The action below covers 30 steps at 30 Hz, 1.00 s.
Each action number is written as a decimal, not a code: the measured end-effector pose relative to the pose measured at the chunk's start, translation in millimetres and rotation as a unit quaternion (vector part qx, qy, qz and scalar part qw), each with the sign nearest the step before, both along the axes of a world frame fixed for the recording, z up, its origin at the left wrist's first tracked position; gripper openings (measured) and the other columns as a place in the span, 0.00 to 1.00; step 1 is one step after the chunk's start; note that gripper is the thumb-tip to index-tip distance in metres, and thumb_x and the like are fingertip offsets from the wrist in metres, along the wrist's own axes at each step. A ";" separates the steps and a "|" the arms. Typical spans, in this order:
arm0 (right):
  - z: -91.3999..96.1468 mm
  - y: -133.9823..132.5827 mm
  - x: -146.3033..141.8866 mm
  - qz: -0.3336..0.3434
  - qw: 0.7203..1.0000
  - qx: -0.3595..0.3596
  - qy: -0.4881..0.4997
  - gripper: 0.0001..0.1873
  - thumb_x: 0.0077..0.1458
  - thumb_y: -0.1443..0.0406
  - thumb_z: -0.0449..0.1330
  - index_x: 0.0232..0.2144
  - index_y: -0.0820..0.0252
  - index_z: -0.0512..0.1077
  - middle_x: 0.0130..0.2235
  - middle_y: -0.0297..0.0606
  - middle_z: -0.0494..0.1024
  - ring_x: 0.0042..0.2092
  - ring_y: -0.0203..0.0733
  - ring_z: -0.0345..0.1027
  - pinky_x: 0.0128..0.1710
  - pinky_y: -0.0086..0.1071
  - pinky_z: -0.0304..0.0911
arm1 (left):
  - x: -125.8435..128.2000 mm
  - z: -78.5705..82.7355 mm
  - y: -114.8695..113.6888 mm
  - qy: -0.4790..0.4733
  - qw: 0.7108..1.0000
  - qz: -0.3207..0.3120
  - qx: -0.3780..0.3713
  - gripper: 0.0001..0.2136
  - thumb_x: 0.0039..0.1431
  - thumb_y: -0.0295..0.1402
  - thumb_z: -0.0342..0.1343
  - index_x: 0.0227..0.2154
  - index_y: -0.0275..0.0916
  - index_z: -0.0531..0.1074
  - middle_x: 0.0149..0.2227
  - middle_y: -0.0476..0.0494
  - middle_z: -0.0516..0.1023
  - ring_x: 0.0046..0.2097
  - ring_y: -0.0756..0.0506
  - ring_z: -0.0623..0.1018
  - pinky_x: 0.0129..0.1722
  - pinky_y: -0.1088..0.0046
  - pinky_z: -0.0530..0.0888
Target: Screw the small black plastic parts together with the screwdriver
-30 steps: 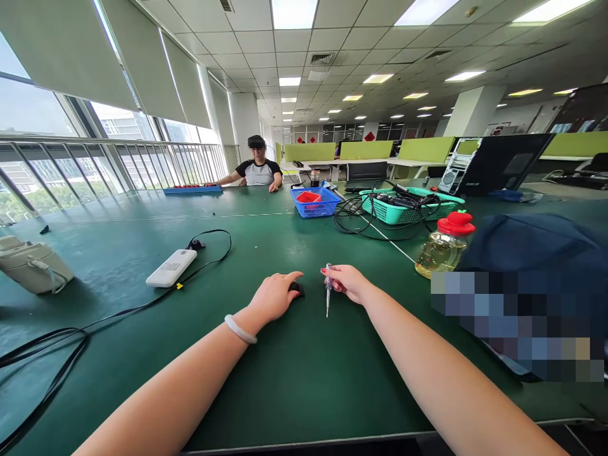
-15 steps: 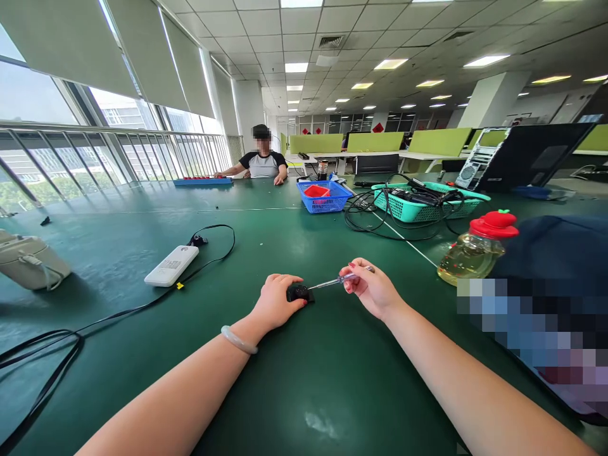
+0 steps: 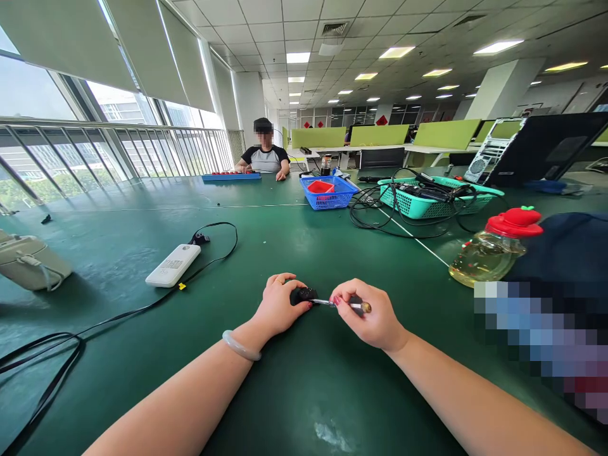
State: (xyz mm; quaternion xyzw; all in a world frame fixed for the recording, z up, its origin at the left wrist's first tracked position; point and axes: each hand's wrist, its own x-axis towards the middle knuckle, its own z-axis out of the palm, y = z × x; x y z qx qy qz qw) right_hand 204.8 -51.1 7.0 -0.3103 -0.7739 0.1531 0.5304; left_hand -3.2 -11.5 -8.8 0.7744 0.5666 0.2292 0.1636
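My left hand (image 3: 278, 305) is closed around a small black part (image 3: 303, 294) resting on the green table (image 3: 304, 380). A pale bracelet (image 3: 241, 346) circles that wrist. My right hand (image 3: 370, 316) pinches a small clear-handled screwdriver (image 3: 344, 304), held nearly level. Its metal tip touches the black part's right side. Both hands sit close together near the table's middle.
A white power strip (image 3: 171, 265) with a black cable (image 3: 42, 345) lies to the left, a beige bag (image 3: 28, 263) beyond it. At right stand a red-capped bottle (image 3: 494, 247), a dark cap, a teal basket of cables (image 3: 427, 201) and a blue basket (image 3: 327, 193). Another person (image 3: 264, 155) sits at the far end.
My right hand turned the screwdriver from hanging upright to level and brought its tip onto the black part. My left hand shifted from covering the part to gripping it.
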 end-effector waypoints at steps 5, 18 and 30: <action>0.8 -2.8 -5.2 0.015 0.992 0.094 -0.077 0.08 0.59 0.72 0.54 0.29 0.55 0.62 0.28 0.32 0.75 0.26 0.33 0.66 0.28 0.27 0.62 | -0.6 -1.6 0.6 -0.005 1.000 0.000 0.001 0.16 0.51 0.37 0.64 0.44 0.44 0.78 0.56 0.40 0.71 0.63 0.35 0.63 0.64 0.53 0.61; -9.8 -9.6 -25.4 0.039 0.934 0.185 -0.302 0.16 0.63 0.64 0.51 0.23 0.59 0.69 0.29 0.36 0.69 0.26 0.35 0.56 0.27 0.31 0.54 | -2.9 -5.0 1.9 -0.010 1.000 -0.009 0.015 0.14 0.51 0.34 0.63 0.43 0.45 0.78 0.55 0.41 0.72 0.61 0.36 0.65 0.63 0.52 0.62; -0.3 -6.4 -14.7 0.018 0.930 0.104 -0.353 0.12 0.58 0.63 0.57 0.23 0.58 0.68 0.23 0.32 0.67 0.24 0.35 0.55 0.26 0.32 0.48 | -3.9 -1.3 -1.7 -0.012 1.000 -0.012 0.000 0.14 0.53 0.33 0.62 0.44 0.45 0.77 0.55 0.42 0.72 0.61 0.37 0.65 0.63 0.53 0.62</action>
